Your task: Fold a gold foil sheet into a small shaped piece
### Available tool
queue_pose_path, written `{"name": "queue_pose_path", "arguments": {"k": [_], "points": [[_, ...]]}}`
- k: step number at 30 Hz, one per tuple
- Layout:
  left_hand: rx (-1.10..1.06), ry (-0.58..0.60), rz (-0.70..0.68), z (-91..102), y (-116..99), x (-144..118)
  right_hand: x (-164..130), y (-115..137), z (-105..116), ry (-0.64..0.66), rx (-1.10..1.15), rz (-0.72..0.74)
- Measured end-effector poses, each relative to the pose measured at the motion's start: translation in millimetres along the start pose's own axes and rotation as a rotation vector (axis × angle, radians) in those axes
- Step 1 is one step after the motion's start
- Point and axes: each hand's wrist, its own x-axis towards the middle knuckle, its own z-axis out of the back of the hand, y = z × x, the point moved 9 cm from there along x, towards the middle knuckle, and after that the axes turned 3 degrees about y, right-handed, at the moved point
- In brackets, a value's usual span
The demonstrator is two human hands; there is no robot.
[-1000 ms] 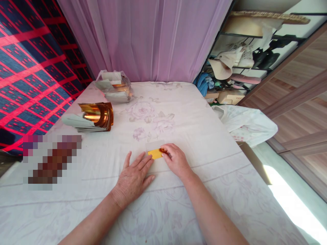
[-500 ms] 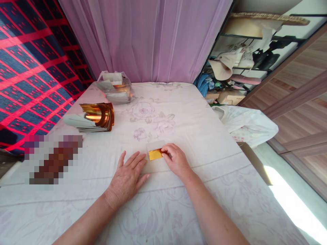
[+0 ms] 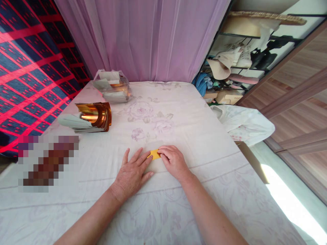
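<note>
A small sheet of paper with a shiny gold face (image 3: 154,154) lies on the floral tablecloth (image 3: 163,197) between my two hands. A pale strip of the sheet shows along its far side. My left hand (image 3: 133,173) rests palm down with its fingers spread, the fingertips on the sheet's left end. At the right end, my right hand (image 3: 174,161) pinches the sheet between thumb and fingers, which cover part of it.
A curled stack of gold-faced sheets (image 3: 98,117) stands at the left. Behind it sits a clear plastic bag (image 3: 122,90) with more paper. A blurred-out patch (image 3: 51,161) covers something at the near left. Shelves (image 3: 230,64) and a white bag (image 3: 251,124) are on the right.
My left hand has slid right until its fingertips rest on the gold-faced paper. My right hand still pinches the other end. The gold area looks narrower, and the view has shifted slightly.
</note>
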Motion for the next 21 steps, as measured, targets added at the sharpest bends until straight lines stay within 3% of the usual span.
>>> {"name": "queue_pose_path", "arguments": {"k": [5,12,18,21], "points": [[0.016,-0.01,0.005,-0.4,-3,-1,-7,6,3,0.053,-0.109,0.034],[0.018,-0.011,0.003,-1.2,-3,-1,-23,2,6,0.137,-0.336,-0.117],[0.003,-0.006,0.021,-0.6,-2,-1,-27,-4,14,0.051,-0.36,-0.158],[0.003,-0.011,0.019,-0.4,-3,-1,-25,5,15,0.028,-0.354,-0.108]]}}
